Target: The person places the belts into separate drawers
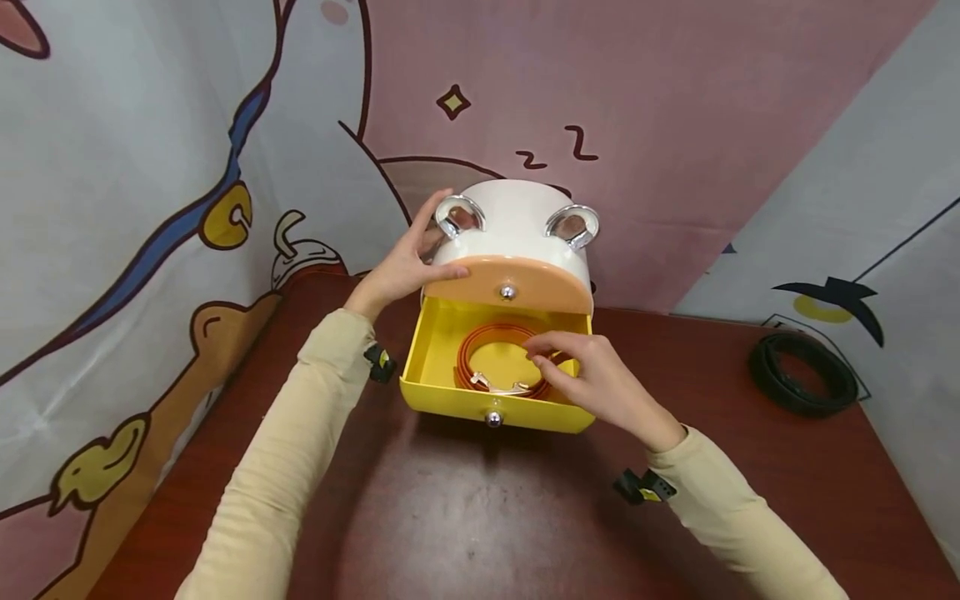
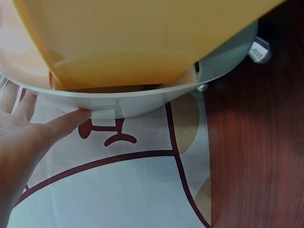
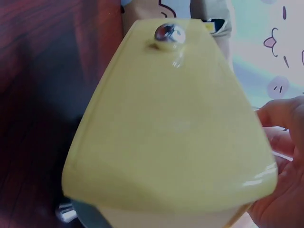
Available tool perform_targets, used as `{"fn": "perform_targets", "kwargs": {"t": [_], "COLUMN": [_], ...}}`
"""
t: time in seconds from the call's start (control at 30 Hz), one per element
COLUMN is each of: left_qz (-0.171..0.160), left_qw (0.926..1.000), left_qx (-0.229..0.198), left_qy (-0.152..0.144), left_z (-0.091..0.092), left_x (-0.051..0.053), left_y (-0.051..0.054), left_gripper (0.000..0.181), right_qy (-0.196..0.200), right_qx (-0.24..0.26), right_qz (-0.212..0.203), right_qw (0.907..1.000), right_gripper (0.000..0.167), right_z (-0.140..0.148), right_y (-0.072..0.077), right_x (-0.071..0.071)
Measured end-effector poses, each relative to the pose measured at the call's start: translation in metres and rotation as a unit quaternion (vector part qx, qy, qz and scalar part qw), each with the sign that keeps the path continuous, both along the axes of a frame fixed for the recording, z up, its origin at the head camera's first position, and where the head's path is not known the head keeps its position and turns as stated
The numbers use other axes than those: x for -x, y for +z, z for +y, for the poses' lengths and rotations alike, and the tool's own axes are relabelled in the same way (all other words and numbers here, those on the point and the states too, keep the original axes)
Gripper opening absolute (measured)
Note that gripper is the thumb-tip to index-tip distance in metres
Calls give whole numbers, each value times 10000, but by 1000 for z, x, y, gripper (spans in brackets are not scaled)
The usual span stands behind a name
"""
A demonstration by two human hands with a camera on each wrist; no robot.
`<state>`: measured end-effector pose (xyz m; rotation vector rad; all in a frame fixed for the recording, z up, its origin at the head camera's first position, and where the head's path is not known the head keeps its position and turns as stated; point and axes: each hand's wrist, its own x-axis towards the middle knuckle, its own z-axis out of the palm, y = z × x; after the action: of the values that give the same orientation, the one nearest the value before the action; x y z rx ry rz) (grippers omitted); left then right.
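A white animal-shaped storage box [image 1: 517,204] with shiny ears stands against the backdrop. Its lower yellow drawer [image 1: 431,350] is pulled out, while the orange upper drawer [image 1: 540,283] is closed. My left hand [image 1: 405,262] holds the box's left side, thumb across the orange front and fingers partly hidden behind the ear. Inside the yellow drawer lies a coiled orange-brown belt [image 1: 468,354] with a silver buckle [image 1: 498,385]. Over the drawer's right wall reaches my right hand [image 1: 600,379], its thumb and forefinger pinching the coil's right edge. In the right wrist view the drawer front [image 3: 171,118] hides the belt.
On the right of the dark red-brown table [image 1: 675,375] lies a coiled black belt [image 1: 802,375]. A cartoon-printed cloth [image 1: 637,75] forms the walls behind and at the sides. A round metal knob [image 1: 493,419] sticks out from the drawer front.
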<state>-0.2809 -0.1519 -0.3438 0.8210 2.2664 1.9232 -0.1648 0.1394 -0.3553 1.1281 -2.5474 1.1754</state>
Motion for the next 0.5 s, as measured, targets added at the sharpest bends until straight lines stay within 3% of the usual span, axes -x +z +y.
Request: {"fn": "perform_targets", "kwargs": {"t": [0.13, 0.37, 0.5], "left_qz": [-8, -97, -101], "left_qw": [9999, 9999, 9999], "left_qx": [104, 19, -6], "left_qy": [49, 38, 51], "left_z": [0, 1, 1], "left_x": [0, -1, -3], "left_y": [0, 1, 3], "left_gripper": [102, 103, 102], "right_qy": [263, 581, 764], "right_qx": [114, 360, 340], "right_qz": [-77, 308, 255], "right_qw": [9996, 9972, 9962], "right_gripper": [18, 21, 20], "right_z": [-2, -7, -11], "right_y": [3, 7, 7], "right_x": [-8, -23, -30]}}
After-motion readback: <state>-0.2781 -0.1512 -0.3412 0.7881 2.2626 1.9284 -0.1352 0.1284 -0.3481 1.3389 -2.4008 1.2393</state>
